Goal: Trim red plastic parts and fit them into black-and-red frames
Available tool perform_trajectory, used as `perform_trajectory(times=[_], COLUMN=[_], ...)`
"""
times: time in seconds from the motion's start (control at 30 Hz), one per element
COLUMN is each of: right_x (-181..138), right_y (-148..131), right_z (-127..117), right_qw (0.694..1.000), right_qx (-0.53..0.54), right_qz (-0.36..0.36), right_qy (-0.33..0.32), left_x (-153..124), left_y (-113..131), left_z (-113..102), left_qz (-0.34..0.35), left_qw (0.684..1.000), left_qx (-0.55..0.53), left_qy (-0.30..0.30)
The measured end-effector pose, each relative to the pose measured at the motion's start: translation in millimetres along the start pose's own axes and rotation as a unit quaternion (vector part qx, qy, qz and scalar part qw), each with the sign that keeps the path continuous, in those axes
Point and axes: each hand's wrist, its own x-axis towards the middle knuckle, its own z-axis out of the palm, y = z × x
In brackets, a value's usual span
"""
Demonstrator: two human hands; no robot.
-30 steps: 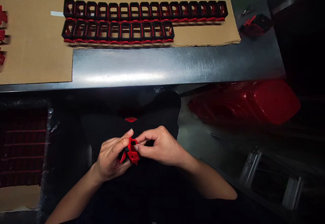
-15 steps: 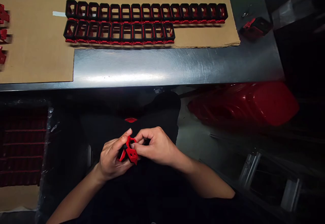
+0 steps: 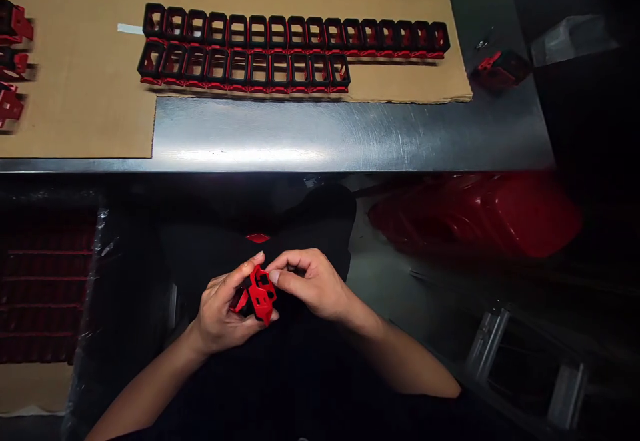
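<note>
A steel table edge [image 3: 300,167] separates the hands [image 3: 220,314] from the frame rows [image 3: 249,67].

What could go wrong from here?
Two risks, as far as I can judge. The red plastic part sits in the left hand with the right hand only close against it, so it might slip down onto the person's dark lap. The lone black-and-red frame on the steel table, off the cardboard sheet, could get knocked or overlooked.

A red moulded plastic bracket [image 3: 261,296] with square cutouts sits tilted, corner downward.
</note>
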Motion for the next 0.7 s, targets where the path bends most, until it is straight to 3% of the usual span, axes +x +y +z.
perform_trajectory(times=[0.07, 0.13, 0.23, 0.3, 0.57, 0.7], right_x=[0, 1, 3, 3, 4, 7], right_y=[-1, -2, 1, 6, 22, 25], right_z=[1, 1, 2, 3, 11, 14], right_qw=[1.0, 1.0, 0.995, 0.99, 0.962, 0.952], right_qx=[0.006, 0.026, 0.084, 0.125, 0.225, 0.255], right_qz=[0.005, -0.005, -0.022, -0.014, 0.058, 0.079], right_qy=[0.003, -0.006, -0.04, -0.067, -0.141, -0.15], left_x=[-1, -4, -10, -13, -19, -18], left_y=[0, 0, -2, -4, -13, -16], left_z=[0, -1, 1, 3, 9, 11], left_qz=[-0.016, -0.074, -0.189, -0.228, -0.258, -0.237], left_qw=[1.0, 0.995, 0.962, 0.939, 0.911, 0.924], left_qx=[-0.018, -0.071, -0.197, -0.256, -0.322, -0.299], left_qy=[-0.003, -0.001, 0.011, 0.016, 0.016, 0.018])
